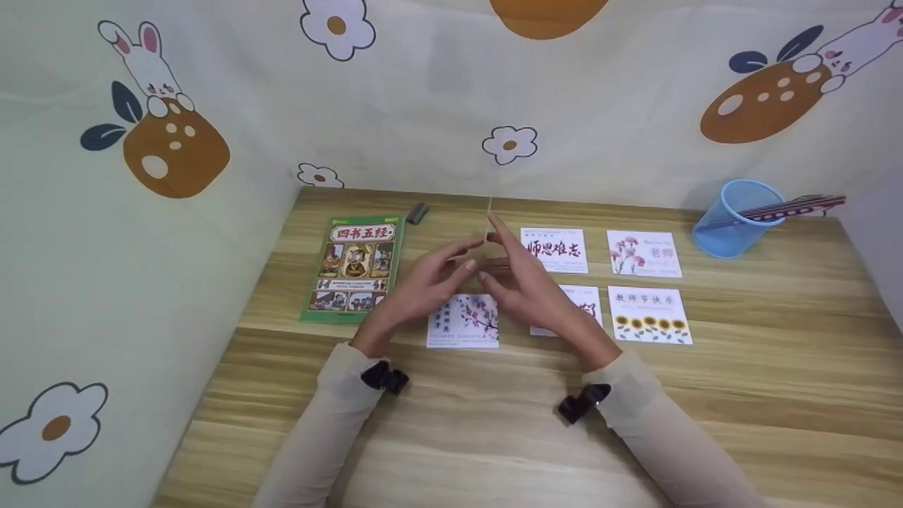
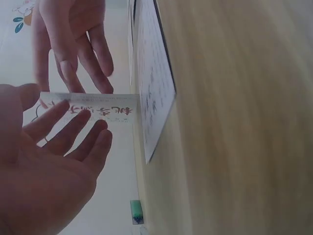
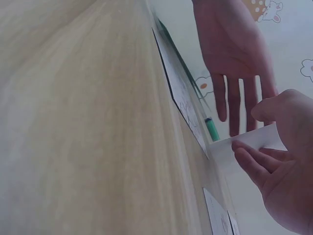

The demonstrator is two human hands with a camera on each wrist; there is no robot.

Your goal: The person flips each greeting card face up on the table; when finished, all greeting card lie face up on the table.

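A white card (image 1: 489, 206) with red Chinese characters on one face stands on edge between the two hands, nearly edge-on in the head view. My left hand (image 1: 429, 282) lies along the printed face of the card (image 2: 122, 111), its fingers extended and slightly bent. From the other side, my right hand (image 1: 525, 282) touches the blank back of the card (image 3: 264, 139) with its fingertips. Both thumbs point inward near each other. A plum-blossom card (image 1: 465, 331) lies flat below the hands; another card (image 1: 596, 317) is partly covered by the right wrist.
A red-calligraphy card (image 1: 554, 250), a pink-flower card (image 1: 643, 254) and a sunflower card (image 1: 650, 315) lie to the right. A blue mesh cup (image 1: 730, 226) holding pens leans at the back right. At left are a green book (image 1: 355, 270) and a small dark-green block (image 1: 417, 213).
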